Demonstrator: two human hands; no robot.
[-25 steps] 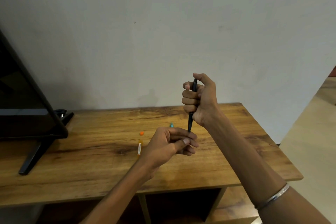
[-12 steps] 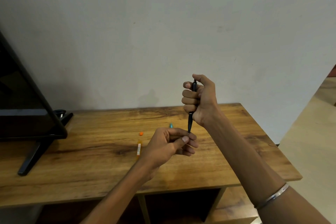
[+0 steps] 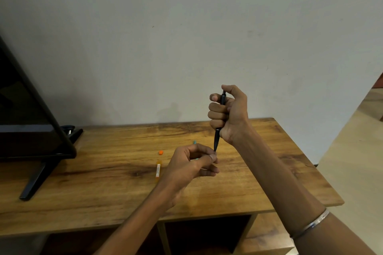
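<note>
tv (image 3: 31,120): stands far left on its black foot, well apart from both hands; little risk there.
wooden table (image 3: 103,203): lies under the hands, untouched by them; anything dropped lands here or rolls off the near edge.
orange cap (image 3: 160,152): lies loose on the wood, apart from its tube; small enough to roll away or get lost if brushed by the left forearm.
orange lead tube (image 3: 158,172): lies just left of the left hand, seemingly uncapped; could spill its leads if nudged.
teal piece (image 3: 194,142): peeks out behind the left hand, mostly hidden; cannot tell what it is.
left hand (image 3: 190,165): held above the table, thumb and forefinger pinched together right at the pencil's tip, other fingers loosely curled; too fine to see whether a lead sits in the pinch.
risk at the pinch: probably working a lead at the tip; a push off the pencil's axis or too hard a squeeze would snap it; a slack pinch would drop it onto the busy wood grain.
mechanical pencil (image 3: 217,141): black, upright in the air above the table, tip down, touching the left fingertips.
right hand (image 3: 230,116): wrapped in a fist round the barrel, thumb arched by the top end; pressing the button too soon would free the clutch and let the lead slide out; a wobble of the fist would bend it sideways.
</note>
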